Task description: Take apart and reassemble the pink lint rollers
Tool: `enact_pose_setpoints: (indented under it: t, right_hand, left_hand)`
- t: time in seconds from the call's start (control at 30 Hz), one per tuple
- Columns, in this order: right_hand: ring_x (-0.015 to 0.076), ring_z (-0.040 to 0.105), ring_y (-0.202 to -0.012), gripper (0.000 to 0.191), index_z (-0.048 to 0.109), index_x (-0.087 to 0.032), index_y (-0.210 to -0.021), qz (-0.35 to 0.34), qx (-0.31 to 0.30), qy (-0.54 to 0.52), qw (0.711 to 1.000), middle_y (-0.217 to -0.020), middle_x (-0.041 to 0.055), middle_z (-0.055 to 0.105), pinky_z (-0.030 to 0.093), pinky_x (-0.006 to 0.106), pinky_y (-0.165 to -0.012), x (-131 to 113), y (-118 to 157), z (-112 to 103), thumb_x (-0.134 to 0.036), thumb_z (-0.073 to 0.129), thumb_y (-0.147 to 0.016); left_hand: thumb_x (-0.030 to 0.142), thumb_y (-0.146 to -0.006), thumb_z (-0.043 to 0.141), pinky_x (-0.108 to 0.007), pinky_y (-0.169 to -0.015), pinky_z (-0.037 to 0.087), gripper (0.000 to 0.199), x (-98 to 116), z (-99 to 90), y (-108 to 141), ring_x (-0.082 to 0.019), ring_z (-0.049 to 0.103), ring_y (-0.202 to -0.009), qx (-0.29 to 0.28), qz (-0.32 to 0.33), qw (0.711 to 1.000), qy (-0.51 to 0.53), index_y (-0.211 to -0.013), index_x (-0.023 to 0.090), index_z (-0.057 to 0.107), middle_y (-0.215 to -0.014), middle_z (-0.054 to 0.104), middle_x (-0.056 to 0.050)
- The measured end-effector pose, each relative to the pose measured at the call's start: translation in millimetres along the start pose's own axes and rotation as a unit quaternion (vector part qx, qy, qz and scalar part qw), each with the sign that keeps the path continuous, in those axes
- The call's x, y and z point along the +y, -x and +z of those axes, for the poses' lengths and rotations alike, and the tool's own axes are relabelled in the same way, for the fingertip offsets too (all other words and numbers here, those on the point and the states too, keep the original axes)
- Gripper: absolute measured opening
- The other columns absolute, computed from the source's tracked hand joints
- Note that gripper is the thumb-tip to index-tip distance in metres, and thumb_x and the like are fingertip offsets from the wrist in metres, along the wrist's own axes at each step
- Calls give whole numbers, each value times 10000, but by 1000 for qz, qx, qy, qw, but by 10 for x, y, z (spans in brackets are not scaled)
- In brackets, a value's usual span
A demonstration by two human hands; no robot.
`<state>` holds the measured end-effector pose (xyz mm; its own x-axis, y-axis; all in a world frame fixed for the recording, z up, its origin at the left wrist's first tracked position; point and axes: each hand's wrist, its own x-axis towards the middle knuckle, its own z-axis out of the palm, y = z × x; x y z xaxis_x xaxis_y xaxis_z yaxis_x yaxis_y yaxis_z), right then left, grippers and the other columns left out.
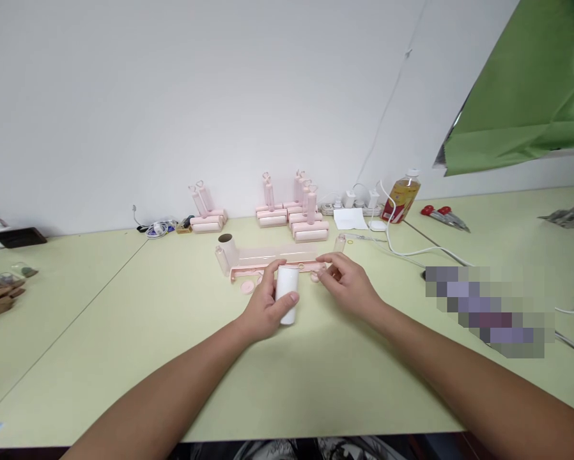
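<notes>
— What have you got in your left hand (pixel 266 311)?

— Your left hand is wrapped around a white roll (pixel 287 293), fingers closed on it, thumb across the front. The roll stands upright, its lower end on or just above the pale green worktop (pixel 138 332), near the middle.

— And the right hand (pixel 347 282)?

— Your right hand sits just beside the roll, fingers curled at the end of a pink tray (pixel 277 259). It seems to pinch a small pink piece there, though the view is too small to be sure.

— What lies around them?

— Behind the tray stands a second roll with an open cardboard core (pixel 226 250). A round pink cap (pixel 247 287) lies on the worktop just left of your left hand. Farther back, by the wall, are finished pink rollers (pixel 300 220) with upright handles, stacked in groups. To the right of them are a power strip (pixel 351 206), a bottle of yellow liquid (pixel 401 198) and red-handled scissors (pixel 440 214).
</notes>
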<state>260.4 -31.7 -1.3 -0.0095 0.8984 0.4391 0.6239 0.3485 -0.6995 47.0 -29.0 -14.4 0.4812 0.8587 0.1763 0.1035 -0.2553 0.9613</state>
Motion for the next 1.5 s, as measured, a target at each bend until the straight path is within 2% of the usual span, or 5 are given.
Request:
enact_pose_setpoints:
  t: [0.47,0.73,0.9,1.17,1.5]
  right_hand:
    - [189,573,-728,151,622,-220,-916,3,-150,153,977,-851,39,651,378,279,-610,16,-56,-2,-238,484,-858]
    - [202,554,-657,154,567,-228,-886,108,-196,287,932,-786,44,655,263,270,-507,123,-159,-247,-164,530,-751]
    - [234,590,-748,194,603,-205,-979,109,-173,316,927,-914,88,654,317,286,-534,221,-216,-307,-212,513,-807]
    - [293,521,-992,330,633,-168,-1170,-43,-138,311,939,-1212,131,602,406,388,-833,52,-111,-148,-269,499,-885]
    - [337,479,-990,292,677,-203,-1082,-7,-160,342,926,-1081,140,654,350,428,-801,46,-102,-74,-292,493,-873]
  left_hand:
    - [463,-855,569,-249,-604,384,698,-38,17,-17,-131,454,-671,-2,-10,1000,-19,-1428,255,230,-808,491,17]
    - [476,-847,576,-248,-594,387,709,-17,15,-2,-129,461,-662,-11,-21,999,-25,-1427,250,236,-818,501,10]
    - [484,-843,576,-244,-587,381,711,-3,11,0,-127,459,-652,-14,-22,999,-27,-1426,251,242,-803,493,15]
    - [477,-852,570,-242,-585,363,712,-8,18,-5,-124,457,-636,-16,-2,1000,-26,-1431,242,228,-779,498,21]
    - [483,-857,560,-245,-579,379,729,0,2,0,-124,447,-637,12,8,999,-33,-1443,244,198,-792,483,21]
